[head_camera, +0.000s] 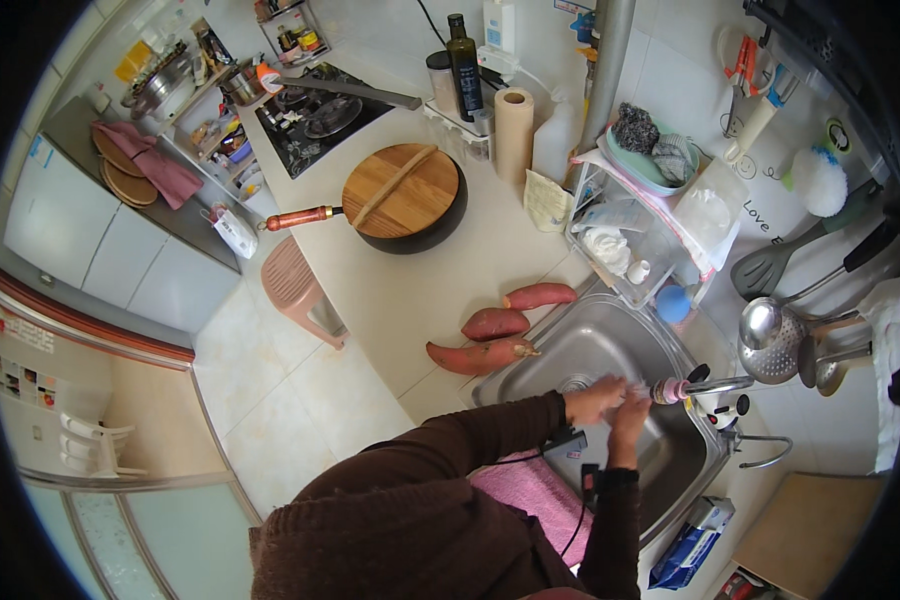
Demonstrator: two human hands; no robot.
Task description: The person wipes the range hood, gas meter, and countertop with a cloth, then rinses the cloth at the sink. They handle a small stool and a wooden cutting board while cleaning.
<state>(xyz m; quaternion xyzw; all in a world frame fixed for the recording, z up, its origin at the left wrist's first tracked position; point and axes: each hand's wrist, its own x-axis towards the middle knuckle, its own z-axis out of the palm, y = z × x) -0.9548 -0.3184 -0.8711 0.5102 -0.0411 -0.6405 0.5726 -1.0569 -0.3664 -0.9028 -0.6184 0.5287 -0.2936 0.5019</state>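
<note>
Both my hands are close together over the stainless steel sink (667,450), by the mouth of the faucet (709,385) with its pink nozzle. My left hand (594,402) reaches in from the left. Beside it, my right hand (630,421) comes up from below. The fingers meet and are blurred, with what looks like water over them, so I cannot tell whether anything is between them. Three sweet potatoes, one large with a pointed end (480,357), one rounder (495,323) and one slim (540,295), lie on the counter left of the sink.
A wok (450,217) with a wooden lid (397,187) stands on the counter (345,277), handle toward the edge. A wire rack (622,277) stands behind the sink. Utensils such as a slotted turner (757,270) hang at right. A pink towel (532,487) lies along the sink's front edge.
</note>
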